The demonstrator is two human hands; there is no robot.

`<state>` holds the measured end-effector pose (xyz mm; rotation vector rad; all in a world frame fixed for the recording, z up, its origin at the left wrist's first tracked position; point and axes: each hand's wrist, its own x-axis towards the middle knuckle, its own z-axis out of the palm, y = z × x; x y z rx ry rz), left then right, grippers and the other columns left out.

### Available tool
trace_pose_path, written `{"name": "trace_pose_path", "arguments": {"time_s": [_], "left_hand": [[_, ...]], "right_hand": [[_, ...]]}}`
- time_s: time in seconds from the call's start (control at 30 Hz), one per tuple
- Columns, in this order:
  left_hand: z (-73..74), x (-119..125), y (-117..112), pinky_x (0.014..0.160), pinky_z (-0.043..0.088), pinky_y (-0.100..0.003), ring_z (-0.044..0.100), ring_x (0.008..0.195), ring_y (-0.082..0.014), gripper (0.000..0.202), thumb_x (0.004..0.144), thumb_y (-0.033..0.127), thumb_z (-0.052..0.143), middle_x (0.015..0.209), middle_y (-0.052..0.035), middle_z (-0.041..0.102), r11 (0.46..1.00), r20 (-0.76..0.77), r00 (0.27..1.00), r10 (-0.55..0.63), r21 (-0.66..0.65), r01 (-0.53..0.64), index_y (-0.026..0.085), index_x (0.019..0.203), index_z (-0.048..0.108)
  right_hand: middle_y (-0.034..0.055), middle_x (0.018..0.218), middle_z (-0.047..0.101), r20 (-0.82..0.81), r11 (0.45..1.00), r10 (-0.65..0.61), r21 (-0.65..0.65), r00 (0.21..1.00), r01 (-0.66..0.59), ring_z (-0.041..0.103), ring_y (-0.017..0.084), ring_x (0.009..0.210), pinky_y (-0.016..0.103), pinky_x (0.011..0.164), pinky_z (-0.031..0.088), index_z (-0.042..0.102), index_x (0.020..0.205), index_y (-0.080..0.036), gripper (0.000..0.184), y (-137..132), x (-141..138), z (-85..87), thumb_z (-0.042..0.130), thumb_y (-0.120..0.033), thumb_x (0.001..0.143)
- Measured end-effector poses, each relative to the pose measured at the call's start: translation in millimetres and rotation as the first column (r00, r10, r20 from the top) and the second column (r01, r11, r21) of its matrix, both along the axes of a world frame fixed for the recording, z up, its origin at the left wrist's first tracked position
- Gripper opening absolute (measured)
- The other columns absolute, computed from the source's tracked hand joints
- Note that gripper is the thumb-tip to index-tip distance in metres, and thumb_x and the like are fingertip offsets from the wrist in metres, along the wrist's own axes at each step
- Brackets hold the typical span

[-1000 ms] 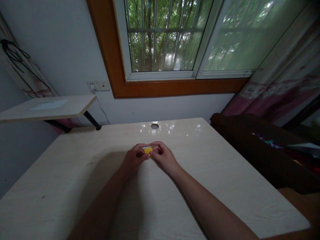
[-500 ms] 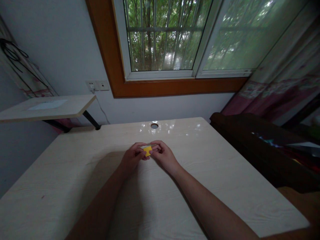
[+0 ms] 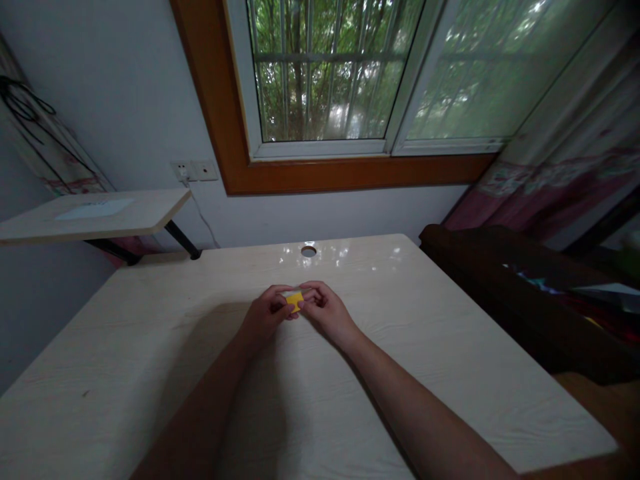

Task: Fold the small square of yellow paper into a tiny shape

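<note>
A small yellow piece (image 3: 295, 301), perhaps folded paper, sits pinched between both of my hands over the middle of a pale wooden desk (image 3: 150, 347). My left hand (image 3: 265, 317) grips its left side with curled fingers and thumb. From the right, my right hand (image 3: 327, 313) pinches the other edge, fingers closed. Both hands rest low on the desk top, forearms stretched across it. Most of the yellow piece is hidden by my fingers.
A round cable hole (image 3: 309, 251) lies near the desk's far edge. A small shelf (image 3: 100, 213) juts from the left wall beside a wall socket (image 3: 195, 171). A barred window (image 3: 325, 73) is ahead. Dark furniture (image 3: 525, 293) and a curtain (image 3: 560, 173) stand at right.
The yellow piece has turned slightly between my fingertips and shows a squarer face. Both hands stay in the same spot on the desk.
</note>
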<state>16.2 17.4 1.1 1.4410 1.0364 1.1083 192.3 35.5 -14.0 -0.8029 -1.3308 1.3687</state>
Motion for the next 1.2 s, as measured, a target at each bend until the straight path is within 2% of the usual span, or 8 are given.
{"name": "trace_pose_path", "arguments": {"time_s": [0.27,0.63,0.77,0.83,0.93,1.2], "left_hand": [[-3.4,-1,1,0.072,0.057,-0.031,0.072,0.072,-0.0182,0.044,0.079,0.038,0.069,0.072,0.0021,0.067,1.000,-0.048,0.999,0.019,0.018,-0.018,0.018,0.115,0.056],[-0.9,0,0,0.073,0.058,-0.032,0.071,0.071,-0.0168,0.041,0.080,0.038,0.068,0.073,0.0030,0.064,0.999,-0.017,0.999,0.031,0.008,-0.031,0.018,0.114,0.055],[0.0,0,1,0.070,0.057,-0.029,0.070,0.070,-0.0156,0.039,0.081,0.037,0.066,0.072,0.0032,0.064,0.997,-0.074,0.995,0.062,0.054,-0.058,0.018,0.113,0.057],[0.6,0,1,0.069,0.056,-0.028,0.069,0.071,-0.0156,0.038,0.082,0.037,0.065,0.073,0.0021,0.066,0.994,-0.121,0.990,0.077,0.086,-0.066,0.019,0.114,0.057],[0.8,-1,1,0.071,0.054,-0.027,0.069,0.072,-0.0157,0.036,0.083,0.036,0.064,0.075,0.0010,0.068,0.989,-0.155,0.983,0.096,0.124,-0.077,0.019,0.115,0.058],[-1.7,-1,0,0.075,0.055,-0.029,0.071,0.075,-0.0175,0.038,0.081,0.039,0.066,0.077,0.0001,0.070,0.991,-0.152,0.984,0.088,0.110,-0.072,0.020,0.113,0.060]], "right_hand": [[0.0018,0.085,0.068,0.073,0.999,-0.011,0.040,0.997,0.008,0.065,0.017,0.078,0.032,0.073,0.052,0.058,0.111,-0.023,0.035,1,1,-5.7,0.068,-0.028,0.078],[0.0022,0.088,0.067,0.040,0.998,-0.042,0.055,0.998,0.040,0.064,0.016,0.078,0.030,0.072,0.051,0.055,0.108,-0.023,0.034,1,1,-4.2,0.068,-0.025,0.077],[-0.0002,0.081,0.063,0.168,0.987,-0.102,0.140,0.980,0.079,0.059,0.014,0.069,0.026,0.064,0.047,0.058,0.098,-0.022,0.021,-3,2,0.3,0.066,-0.027,0.079],[-0.0005,0.078,0.061,0.263,0.977,-0.121,0.204,0.957,0.068,0.057,0.014,0.069,0.026,0.064,0.046,0.062,0.096,-0.021,0.017,-6,3,4.1,0.065,-0.027,0.080],[0.0003,0.080,0.062,0.305,0.962,-0.169,0.258,0.937,0.090,0.057,0.015,0.070,0.026,0.065,0.046,0.065,0.097,-0.021,0.017,-8,3,8.3,0.064,-0.027,0.081],[0.0009,0.078,0.065,0.277,0.974,-0.162,0.201,0.947,0.107,0.059,0.016,0.071,0.027,0.067,0.045,0.065,0.086,-0.020,0.009,-7,3,10.8,0.062,-0.028,0.083]]}}
